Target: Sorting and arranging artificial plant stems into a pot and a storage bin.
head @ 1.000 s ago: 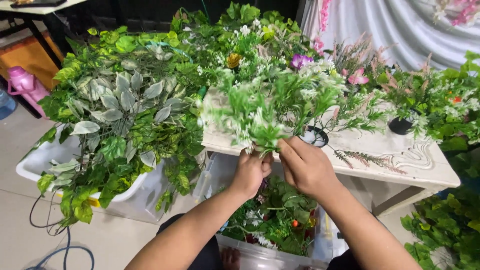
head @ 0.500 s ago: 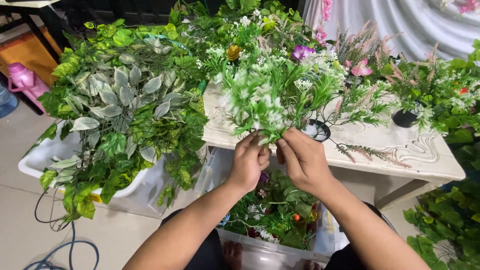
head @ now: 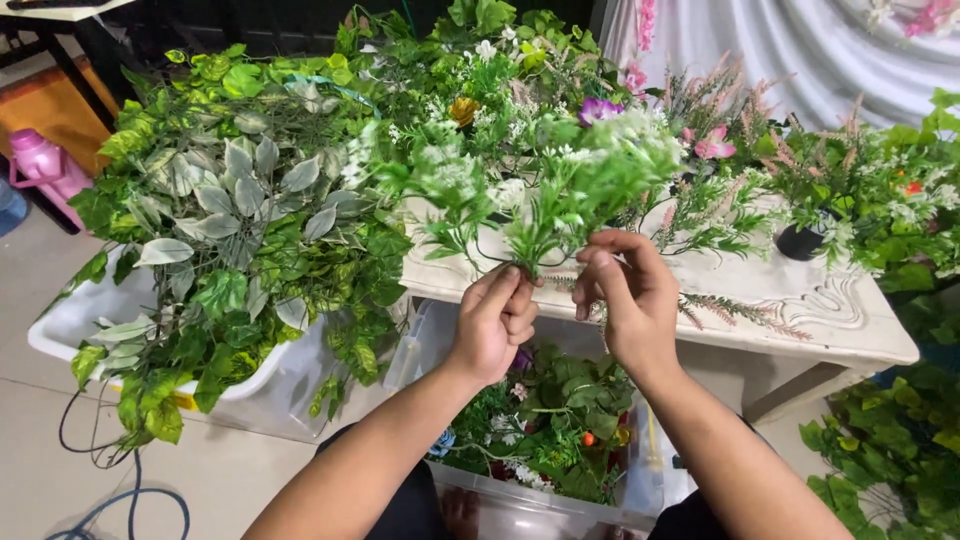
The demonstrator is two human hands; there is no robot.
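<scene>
**Artificial greenery at a white table: items, left to right**

Pink bottle [head: 38, 163]: far left, on the floor beside a dark table leg.

White tub [head: 75, 322]: on the floor at left, overflowing with large-leaved artificial foliage [head: 225, 215] in green and grey-green. Dark cable [head: 95, 470] loops on the floor below it.

Left hand [head: 495, 322]: raised in front of the table edge, fingers curled together and pinched on the base of the green sprig [head: 545, 200]. Forearm enters from the lower middle of the frame.

Green sprig: a bunch of artificial stems with small white blossoms, held upright above both hands, its stems meeting at the left hand's fingertips, its head spreading over the near side of the table.

Right hand [head: 625, 295]: just beside the left, fingers bent and drawn together close to the sprig's stems; whether it grips a stem cannot be told.

Clear plastic bin [head: 520, 505]: on the floor below the hands, holding mixed leaves and small red, white and blue flowers.

White table [head: 850, 330]: carved top, behind the hands. On it lie pink-tipped sprays [head: 735, 310] and stands a small black pot [head: 800, 240].

Purple flower [head: 598, 108] and pink flower [head: 712, 145]: among the greenery at the back.

Grey draped cloth [head: 800, 50]: upper right, behind the plants.

Leafy plants [head: 890, 450]: lower right, beside the table leg.
</scene>
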